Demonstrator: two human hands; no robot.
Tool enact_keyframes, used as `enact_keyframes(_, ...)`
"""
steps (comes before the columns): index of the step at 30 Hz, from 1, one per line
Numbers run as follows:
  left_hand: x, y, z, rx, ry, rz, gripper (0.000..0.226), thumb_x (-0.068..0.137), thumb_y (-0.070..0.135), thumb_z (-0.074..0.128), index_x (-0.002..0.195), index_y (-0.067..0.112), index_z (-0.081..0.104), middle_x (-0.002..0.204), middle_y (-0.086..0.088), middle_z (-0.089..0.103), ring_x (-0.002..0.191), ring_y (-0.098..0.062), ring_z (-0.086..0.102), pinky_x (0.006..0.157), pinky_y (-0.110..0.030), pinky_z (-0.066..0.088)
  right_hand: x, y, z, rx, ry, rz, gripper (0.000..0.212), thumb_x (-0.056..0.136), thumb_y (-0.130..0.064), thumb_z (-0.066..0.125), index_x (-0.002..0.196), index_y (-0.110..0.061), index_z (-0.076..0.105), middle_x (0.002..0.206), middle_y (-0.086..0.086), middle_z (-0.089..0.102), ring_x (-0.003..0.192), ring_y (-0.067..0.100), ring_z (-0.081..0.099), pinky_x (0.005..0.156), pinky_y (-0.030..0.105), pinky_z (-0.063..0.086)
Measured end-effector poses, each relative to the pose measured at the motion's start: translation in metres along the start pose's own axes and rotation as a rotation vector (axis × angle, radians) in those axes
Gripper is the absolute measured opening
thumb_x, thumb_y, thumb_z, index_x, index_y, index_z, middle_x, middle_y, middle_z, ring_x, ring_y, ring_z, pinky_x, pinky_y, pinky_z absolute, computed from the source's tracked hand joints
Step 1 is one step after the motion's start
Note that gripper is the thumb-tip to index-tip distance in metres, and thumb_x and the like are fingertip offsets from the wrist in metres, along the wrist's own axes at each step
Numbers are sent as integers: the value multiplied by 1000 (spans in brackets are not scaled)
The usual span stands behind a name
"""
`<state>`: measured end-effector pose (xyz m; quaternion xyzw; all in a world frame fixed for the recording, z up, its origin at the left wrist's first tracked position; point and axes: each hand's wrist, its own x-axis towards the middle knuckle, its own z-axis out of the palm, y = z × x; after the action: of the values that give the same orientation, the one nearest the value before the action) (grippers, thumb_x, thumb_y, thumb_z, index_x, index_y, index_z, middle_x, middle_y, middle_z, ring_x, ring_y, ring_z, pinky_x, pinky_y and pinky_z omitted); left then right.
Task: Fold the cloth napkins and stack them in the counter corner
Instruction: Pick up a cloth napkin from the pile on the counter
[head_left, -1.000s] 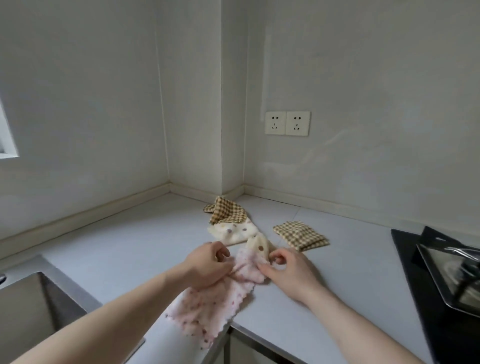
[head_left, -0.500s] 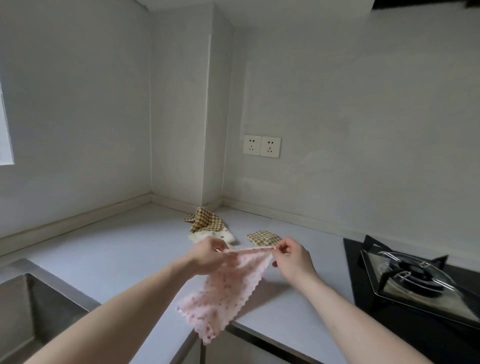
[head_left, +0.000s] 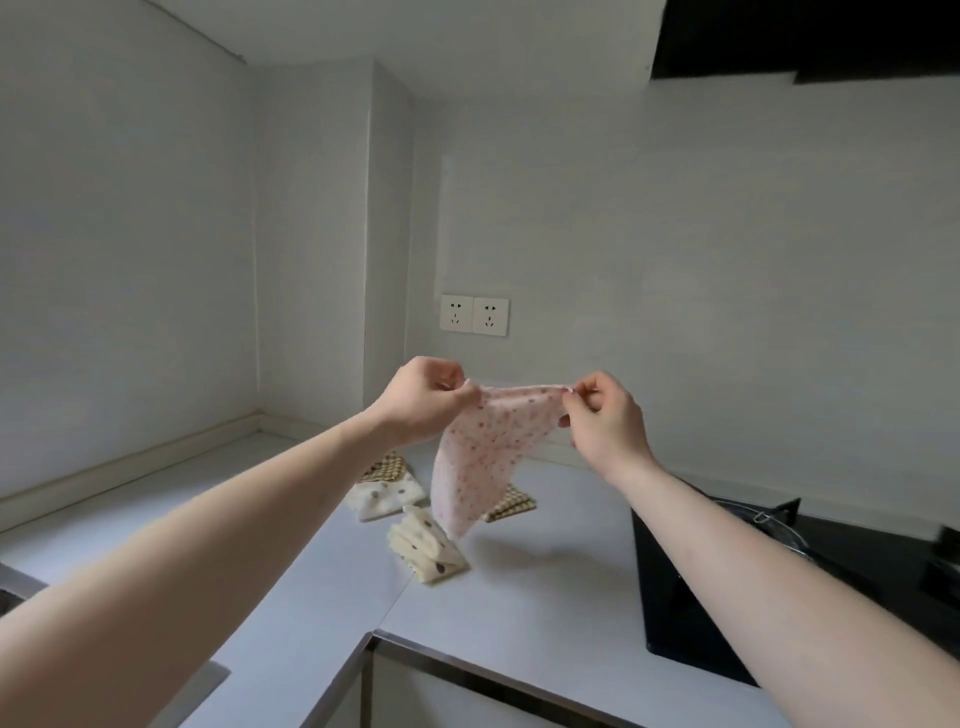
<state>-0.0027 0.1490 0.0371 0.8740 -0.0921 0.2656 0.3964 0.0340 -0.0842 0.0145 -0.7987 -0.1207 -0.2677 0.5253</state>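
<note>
A pink dotted napkin (head_left: 483, 457) hangs in the air above the counter, held by its top edge. My left hand (head_left: 423, 402) pinches its left corner and my right hand (head_left: 605, 421) pinches its right corner. Below it on the grey counter (head_left: 519, 587) lie a cream dotted napkin (head_left: 426, 551), folded, and a second cream dotted one (head_left: 384, 496) with a brown checked napkin (head_left: 387, 465) on it, toward the corner. Another brown checked napkin (head_left: 511, 504) is partly hidden behind the pink one.
A black gas hob (head_left: 769, 587) fills the counter's right side, close to my right forearm. Two wall sockets (head_left: 474, 315) sit above the counter. A sink edge (head_left: 10, 587) shows at the far left. The counter's front edge (head_left: 467, 660) runs below.
Both hands have lifted the pink napkin off the counter and raised it high, stretching its top edge between them. The camera has tilted upward.
</note>
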Motion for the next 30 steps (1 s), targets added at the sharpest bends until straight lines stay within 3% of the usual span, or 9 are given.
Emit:
enact_keyframes(3, -5, 16, 1, -83, -99, 38, 39, 89, 25, 72, 65, 20, 42, 53, 14, 37, 48, -7, 32, 48, -23, 29, -7, -7, -19, -6, 21, -14, 12, 96, -21, 60, 86, -19, 56, 78, 2, 73, 73, 19, 68, 53, 15, 41)
enact_keyframes(8, -21, 18, 3, -67, -249, 32, 29, 87, 43, 78, 91, 20, 60, 56, 16, 50, 49, -4, 40, 48, -15, 34, -22, 1, -48, -21, -32, -17, 8, 98, -15, 58, 91, -18, 56, 61, -5, 65, 51, 7, 51, 48, 13, 36)
enact_keyframes(12, -33, 9, 8, 153, -363, 57, 35, 88, 50, 75, 72, 23, 60, 55, 15, 41, 50, -4, 36, 48, -18, 30, -33, 16, -62, -82, -113, 16, 14, 98, -14, 58, 93, -23, 68, 70, -6, 72, 62, 21, 59, 62, 27, 45)
enact_keyframes(14, -35, 1, 12, 278, -413, 73, 43, 89, 48, 73, 67, 18, 54, 61, 11, 41, 56, -10, 36, 54, -23, 32, -35, 25, -66, -147, -124, 26, 19, 98, -14, 59, 90, -26, 71, 78, -6, 73, 73, 21, 65, 65, 22, 47)
enact_keyframes(18, -36, -13, 18, 406, -475, 15, 43, 89, 47, 70, 73, 9, 58, 72, 4, 51, 68, -18, 44, 65, -32, 44, -34, 42, -74, -267, -115, 74, 19, 98, -13, 57, 92, -25, 70, 72, -9, 65, 78, 19, 58, 57, 5, 36)
enact_keyframes(20, -34, -13, 20, 425, -467, -1, 39, 90, 45, 69, 70, 14, 59, 75, 1, 57, 73, -21, 51, 71, -33, 49, -29, 49, -77, -287, -116, 113, 17, 98, -14, 55, 97, -22, 71, 71, -10, 62, 79, 19, 56, 58, 12, 39)
enact_keyframes(23, -24, -9, 21, 435, -403, -15, 27, 91, 43, 69, 76, 21, 68, 88, -3, 70, 87, -26, 64, 79, -37, 53, -20, 54, -80, -297, -99, 162, 18, 99, -15, 54, 104, -18, 71, 88, 1, 70, 86, 22, 59, 71, 24, 38)
enact_keyframes(26, -12, -1, 22, 432, -280, -29, 18, 93, 42, 69, 87, 25, 71, 90, 3, 69, 87, -21, 63, 72, -29, 49, -7, 51, -82, -254, -39, 198, 19, 98, -13, 52, 103, -18, 70, 95, 3, 74, 90, 24, 68, 78, 28, 48)
enact_keyframes(30, 4, 13, 22, 317, -59, -39, 19, 91, 42, 72, 93, 23, 74, 89, 4, 69, 86, -19, 63, 71, -25, 43, 10, 41, -83, 14, 61, 257, 19, 101, -9, 52, 91, -21, 63, 87, 6, 76, 76, 23, 77, 85, 44, 62)
